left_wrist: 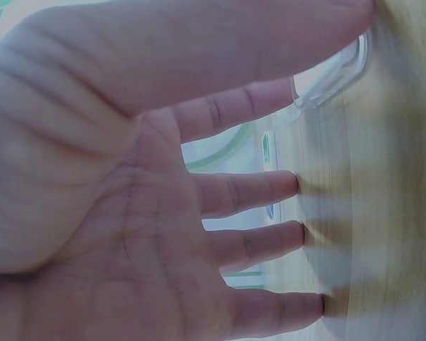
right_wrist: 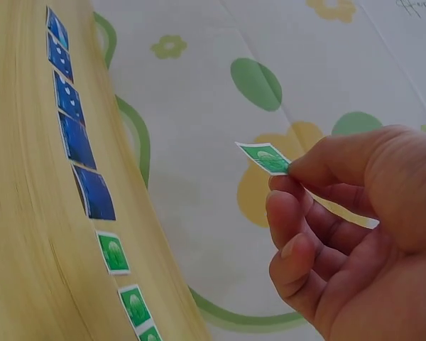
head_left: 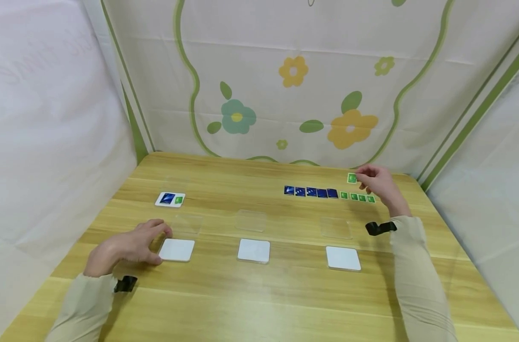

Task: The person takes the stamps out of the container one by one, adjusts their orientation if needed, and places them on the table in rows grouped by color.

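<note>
My right hand [head_left: 378, 184] is raised over the far right of the table, pinching a small green card [right_wrist: 268, 158] with a white border between thumb and forefinger. Near it lies a row of small blue cards [head_left: 311, 192], continued by several green cards [right_wrist: 113, 253]. At the near left, my left hand [head_left: 135, 243] spreads its fairly straight fingers [left_wrist: 252, 192] beside a white rectangular piece with a clear plastic rim [head_left: 176, 250]. Thumb and forefinger are at its left corners; the other fingertips rest on the wood.
Two more white pieces lie in the front row, one in the middle [head_left: 253, 251] and one at right [head_left: 343, 258]. Clear plastic plates [head_left: 250, 221] lie behind them. A white piece at far left [head_left: 170, 204] carries a blue and a green card. A patterned cloth [head_left: 263, 85] hangs behind the table.
</note>
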Action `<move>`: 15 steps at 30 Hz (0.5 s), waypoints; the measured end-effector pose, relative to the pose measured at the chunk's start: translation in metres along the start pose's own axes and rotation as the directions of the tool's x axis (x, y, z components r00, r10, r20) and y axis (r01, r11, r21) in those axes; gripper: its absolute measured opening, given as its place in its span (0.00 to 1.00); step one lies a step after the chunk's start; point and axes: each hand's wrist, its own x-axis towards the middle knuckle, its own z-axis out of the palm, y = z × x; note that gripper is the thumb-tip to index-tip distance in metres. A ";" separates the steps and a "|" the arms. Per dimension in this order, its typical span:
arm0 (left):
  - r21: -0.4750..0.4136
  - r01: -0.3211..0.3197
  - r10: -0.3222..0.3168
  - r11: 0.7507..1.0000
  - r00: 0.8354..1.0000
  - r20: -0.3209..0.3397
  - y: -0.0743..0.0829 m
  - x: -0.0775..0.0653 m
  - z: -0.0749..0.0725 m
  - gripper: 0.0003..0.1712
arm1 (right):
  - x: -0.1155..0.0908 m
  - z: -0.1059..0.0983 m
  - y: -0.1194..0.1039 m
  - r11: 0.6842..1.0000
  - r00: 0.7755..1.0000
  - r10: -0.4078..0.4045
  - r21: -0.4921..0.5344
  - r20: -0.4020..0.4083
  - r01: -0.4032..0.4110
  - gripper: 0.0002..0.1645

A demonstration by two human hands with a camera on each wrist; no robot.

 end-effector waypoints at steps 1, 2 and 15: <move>0.002 -0.006 0.006 1.000 1.000 0.000 0.000 0.000 0.000 0.28 | 0.000 -0.002 0.002 1.000 1.000 0.008 0.003 -0.005 -0.008 0.21; 0.001 -0.006 0.006 1.000 1.000 -0.001 0.001 0.000 0.000 0.28 | -0.001 -0.004 0.004 1.000 1.000 0.010 0.003 -0.004 -0.010 0.22; -0.003 -0.002 0.002 1.000 1.000 0.002 0.000 0.002 0.002 0.28 | -0.003 -0.022 0.029 0.998 0.999 0.044 -0.037 0.010 -0.043 0.22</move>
